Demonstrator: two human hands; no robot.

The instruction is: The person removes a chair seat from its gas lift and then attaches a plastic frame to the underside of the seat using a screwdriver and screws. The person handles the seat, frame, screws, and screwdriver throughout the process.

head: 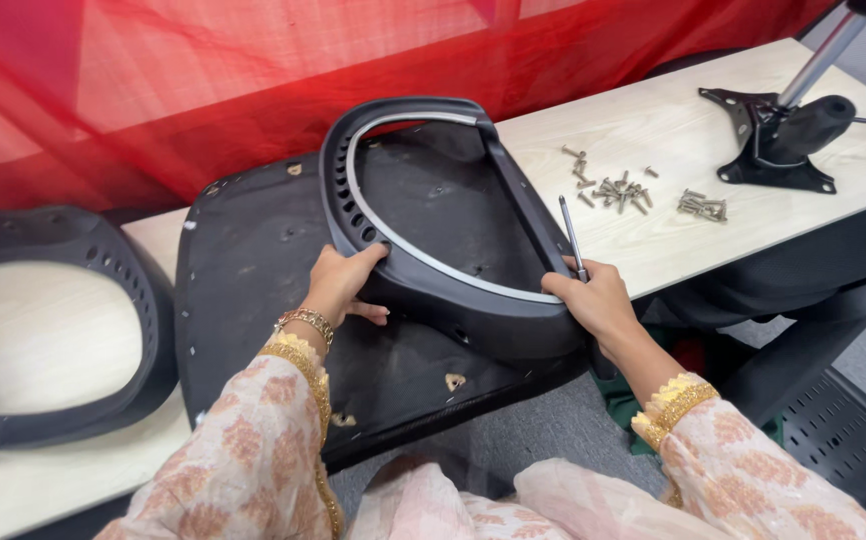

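In the head view, the left hand (341, 285) curls its fingers over the left rim of a black D-shaped chair frame (433, 215), thumb spread below against the outer wall. The right hand (598, 300) presses its palm and closed fingers on the frame's right lower corner while pinching a thin metal screwdriver (572, 238) that stands upright just beside that corner. The frame lies on a black seat pan (253, 270), which it overlaps toward the right; the pan rests on a pale wooden table (673, 230). One more black frame (63, 330) — a second, similar ring — lies well left of the pan. Right of the held frame, a loose scatter of screws (618, 190) lies on the table, too many and too small to count, and beyond them one black chair mechanism with a gas cylinder (788, 135). Behind the frame hangs a red cloth (253, 70).
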